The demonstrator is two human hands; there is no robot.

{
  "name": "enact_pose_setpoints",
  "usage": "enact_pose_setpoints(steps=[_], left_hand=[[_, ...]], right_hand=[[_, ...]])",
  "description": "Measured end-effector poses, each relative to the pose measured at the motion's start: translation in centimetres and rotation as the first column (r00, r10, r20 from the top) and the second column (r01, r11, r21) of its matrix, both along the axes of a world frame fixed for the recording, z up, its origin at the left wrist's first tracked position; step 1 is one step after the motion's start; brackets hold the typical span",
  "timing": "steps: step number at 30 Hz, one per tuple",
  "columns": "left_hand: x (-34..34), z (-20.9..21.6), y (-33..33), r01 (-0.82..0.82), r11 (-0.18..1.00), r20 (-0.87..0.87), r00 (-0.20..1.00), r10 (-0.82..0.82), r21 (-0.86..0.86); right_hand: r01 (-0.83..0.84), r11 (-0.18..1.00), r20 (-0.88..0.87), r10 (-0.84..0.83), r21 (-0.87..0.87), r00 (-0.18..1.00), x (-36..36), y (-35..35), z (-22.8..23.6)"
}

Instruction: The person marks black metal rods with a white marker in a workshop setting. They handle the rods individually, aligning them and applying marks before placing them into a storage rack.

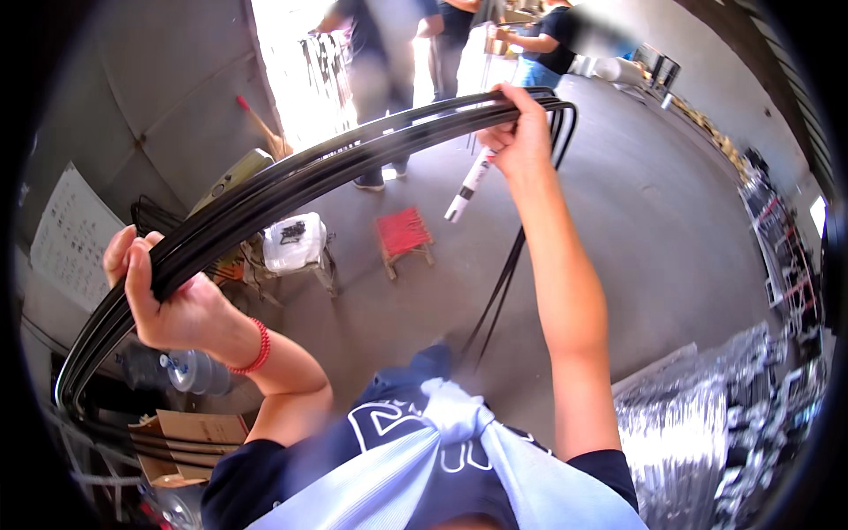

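A bundle of long, thin black rods [291, 181] stretches across in front of me, raised at chest height or higher. Its ends are bent over. My left hand [181, 305], with a red beaded bracelet [255, 347] on the wrist, grips the bundle near its left end. Close to the right end, my right hand [523, 137] is wrapped round the rods. The same hand also holds a white marker pen [471, 183] with a black band, pointing down and to the left. Thin black ends [499, 296] hang below the bundle toward the floor.
A red-topped stool [403, 233] and a chair with a white cover [295, 242] stand ahead. At lower left are a water bottle [196, 372] and a cardboard box [200, 427]. Shiny wrapped stock [676, 433] lies at right. Several people [548, 44] are at the bright doorway.
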State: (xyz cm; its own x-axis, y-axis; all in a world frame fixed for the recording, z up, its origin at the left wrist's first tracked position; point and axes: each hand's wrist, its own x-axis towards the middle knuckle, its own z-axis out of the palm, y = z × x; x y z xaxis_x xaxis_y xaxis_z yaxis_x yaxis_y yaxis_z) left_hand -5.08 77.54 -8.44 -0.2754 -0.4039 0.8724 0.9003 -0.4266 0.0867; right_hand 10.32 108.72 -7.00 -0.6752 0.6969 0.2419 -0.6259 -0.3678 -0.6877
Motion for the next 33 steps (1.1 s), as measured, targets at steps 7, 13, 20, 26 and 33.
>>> enact_pose_setpoints(steps=[7,13,20,26,33], left_hand=[[1.9,0.0,21.0,0.066,0.994,0.25,0.964,-0.085,0.083],[3.6,-1.4,37.6,0.198,0.978,0.211,0.96,-0.181,-0.061],[3.5,-5.5,60.0,0.077,0.994,0.331,0.942,-0.046,-0.08],[1.3,-3.5,76.7,0.074,0.96,0.467,0.882,0.064,-0.272],[-3.4,-2.7,89.4,0.014,0.913,0.5,0.84,0.211,-0.409]], right_hand=[[0.066,0.998,0.078,-0.065,-0.01,0.995,-2.6,20.8,0.3],[-0.027,1.0,0.032,0.026,0.012,0.999,-4.8,39.8,-2.8],[-0.179,0.979,0.043,0.184,-0.103,0.982,-10.3,62.3,-8.9],[-0.327,0.916,0.061,0.349,-0.23,0.935,-18.5,79.5,-9.6],[-0.41,0.88,0.094,0.441,-0.238,0.893,-30.8,92.0,-9.2]])
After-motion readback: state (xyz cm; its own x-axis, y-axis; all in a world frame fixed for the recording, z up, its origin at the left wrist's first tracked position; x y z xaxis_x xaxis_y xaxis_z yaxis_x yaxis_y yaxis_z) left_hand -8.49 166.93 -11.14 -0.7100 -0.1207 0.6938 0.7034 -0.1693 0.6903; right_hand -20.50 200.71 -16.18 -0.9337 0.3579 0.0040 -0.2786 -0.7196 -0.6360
